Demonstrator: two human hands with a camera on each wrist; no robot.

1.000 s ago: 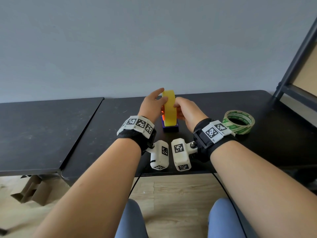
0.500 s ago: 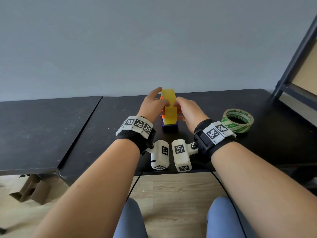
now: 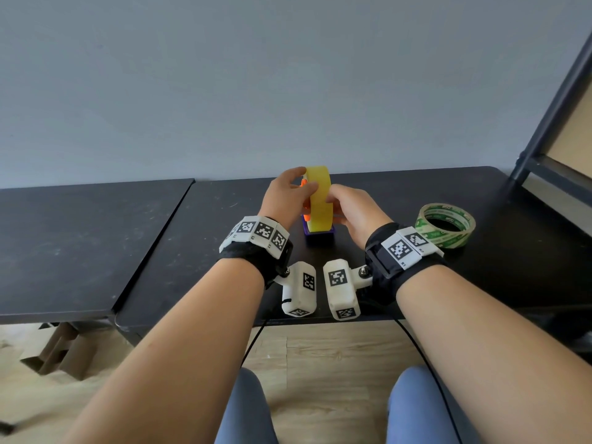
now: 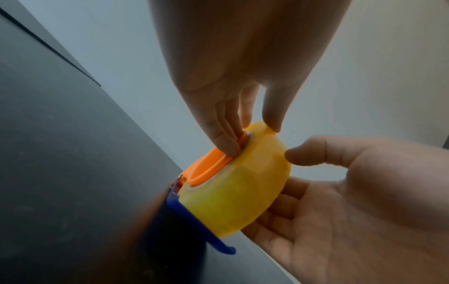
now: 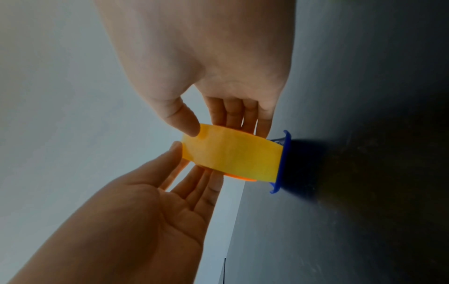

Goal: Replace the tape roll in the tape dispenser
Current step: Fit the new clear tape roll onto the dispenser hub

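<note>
Hands met at the yellow roll, which stood on edge on the blue dispenser on my desk. My left hand pinched its orange hub side; my right hand gripped the opposite face, thumb on the rim. A green roll lay right of the dispenser.

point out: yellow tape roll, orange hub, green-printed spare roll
yellow tape roll (image 3: 318, 200), head view, outer curved face
orange hub (image 4: 207, 165), left wrist view, flat side face
green-printed spare roll (image 3: 448, 233), head view, printed outer wall
</note>
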